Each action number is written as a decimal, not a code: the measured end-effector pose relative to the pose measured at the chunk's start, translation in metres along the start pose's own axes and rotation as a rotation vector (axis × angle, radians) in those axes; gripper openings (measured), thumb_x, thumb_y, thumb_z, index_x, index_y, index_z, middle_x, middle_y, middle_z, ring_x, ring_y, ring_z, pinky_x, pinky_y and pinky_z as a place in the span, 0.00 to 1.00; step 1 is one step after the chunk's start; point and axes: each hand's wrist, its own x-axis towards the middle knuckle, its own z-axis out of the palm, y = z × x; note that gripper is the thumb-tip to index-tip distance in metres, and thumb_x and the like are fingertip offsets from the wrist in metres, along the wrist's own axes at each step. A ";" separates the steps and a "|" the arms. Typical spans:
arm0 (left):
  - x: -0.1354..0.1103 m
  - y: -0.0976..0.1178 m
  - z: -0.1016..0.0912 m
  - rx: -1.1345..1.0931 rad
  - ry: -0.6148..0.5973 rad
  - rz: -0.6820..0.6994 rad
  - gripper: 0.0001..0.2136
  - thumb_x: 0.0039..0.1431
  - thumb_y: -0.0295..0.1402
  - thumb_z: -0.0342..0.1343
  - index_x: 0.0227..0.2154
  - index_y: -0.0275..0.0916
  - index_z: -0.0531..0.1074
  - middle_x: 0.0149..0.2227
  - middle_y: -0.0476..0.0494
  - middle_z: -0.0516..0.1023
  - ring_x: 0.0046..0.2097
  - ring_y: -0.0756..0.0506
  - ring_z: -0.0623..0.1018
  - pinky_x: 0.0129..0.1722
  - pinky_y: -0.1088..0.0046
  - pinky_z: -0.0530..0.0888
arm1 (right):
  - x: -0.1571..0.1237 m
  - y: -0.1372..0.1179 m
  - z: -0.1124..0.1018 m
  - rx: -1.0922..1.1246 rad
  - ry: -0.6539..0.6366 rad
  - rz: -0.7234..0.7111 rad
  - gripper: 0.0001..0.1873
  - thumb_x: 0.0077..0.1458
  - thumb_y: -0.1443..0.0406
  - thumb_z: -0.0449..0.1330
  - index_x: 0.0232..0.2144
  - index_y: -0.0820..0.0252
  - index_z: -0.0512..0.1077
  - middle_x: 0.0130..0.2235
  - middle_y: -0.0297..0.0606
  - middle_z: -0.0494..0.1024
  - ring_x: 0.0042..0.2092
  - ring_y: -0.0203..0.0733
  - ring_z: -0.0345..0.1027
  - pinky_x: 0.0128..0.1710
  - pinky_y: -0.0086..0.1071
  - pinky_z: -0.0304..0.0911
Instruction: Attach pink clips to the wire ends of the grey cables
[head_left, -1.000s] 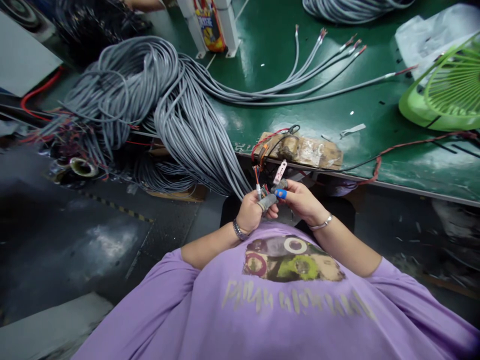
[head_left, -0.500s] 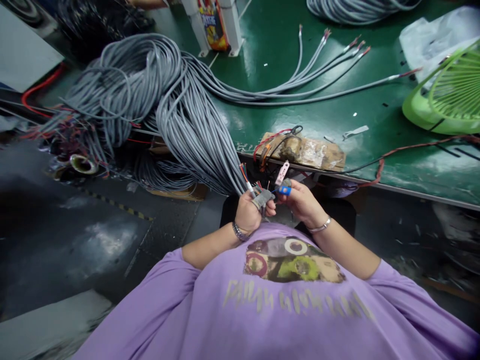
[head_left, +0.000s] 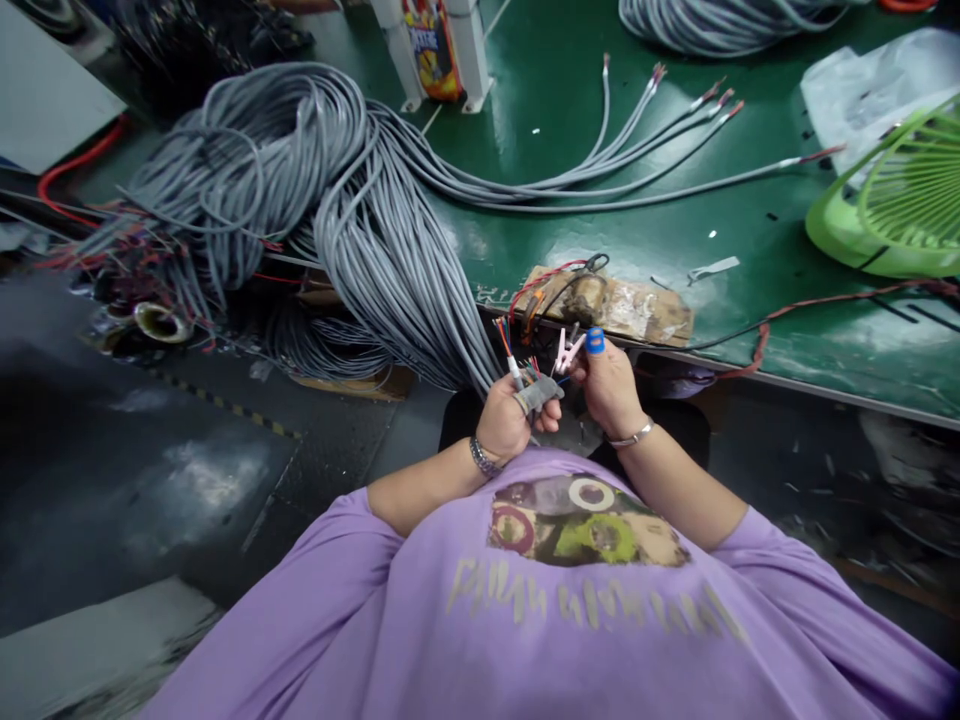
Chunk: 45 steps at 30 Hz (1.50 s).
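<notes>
My left hand [head_left: 504, 425] is closed around the end of a grey cable [head_left: 515, 374], whose thin coloured wires fan out at the top. More thin wire ends stick up beside its thumb, which has a grey wrap [head_left: 538, 394] on it. Close by on the right, my right hand [head_left: 611, 390] is closed with its thumb up, a blue band [head_left: 595, 341] around the thumb. At its fingertips is a small pink clip [head_left: 568, 350], its two legs spread in a V; the fingers partly hide the grip. A bit of blue wire shows between the hands.
A large bundle of grey cables [head_left: 405, 260] hangs over the edge of the green table [head_left: 517, 240]. Just beyond my hands lies a taped wooden block [head_left: 622, 305] with wires. A green fan [head_left: 892, 210] and a plastic bag [head_left: 862, 95] sit at right, and a white stand [head_left: 474, 60] at the back.
My right hand has turned thumb-up and shifted slightly right. The pink clip now shows two spread legs instead of one flat side. My left hand has moved slightly right with the cable.
</notes>
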 end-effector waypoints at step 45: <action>0.002 -0.010 -0.012 0.516 0.087 0.489 0.08 0.50 0.34 0.64 0.27 0.37 0.72 0.20 0.50 0.77 0.20 0.52 0.76 0.19 0.81 0.71 | 0.003 -0.003 0.010 0.414 -0.067 0.311 0.20 0.45 0.48 0.69 0.29 0.58 0.75 0.27 0.32 0.76 0.28 0.34 0.66 0.29 0.29 0.61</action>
